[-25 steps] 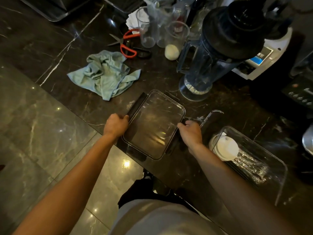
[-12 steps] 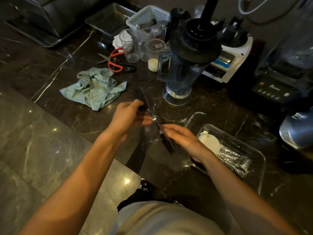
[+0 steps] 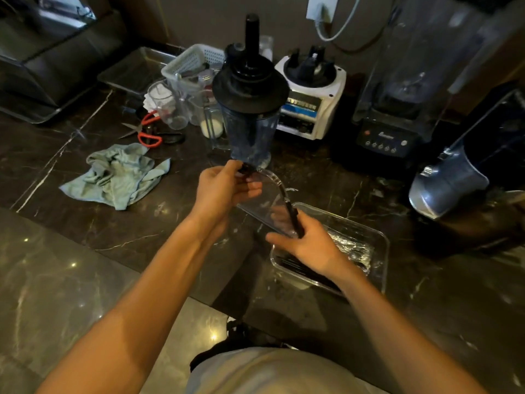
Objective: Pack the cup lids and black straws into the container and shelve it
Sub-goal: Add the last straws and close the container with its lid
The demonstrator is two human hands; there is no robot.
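The clear lid has travelled right, tilted over the container; left hand and right hand grip its clasps. Straws packed; closing and shelving remain.

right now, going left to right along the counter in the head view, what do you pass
green cloth → red scissors → blender jug → white blender base → black blender → silver kettle
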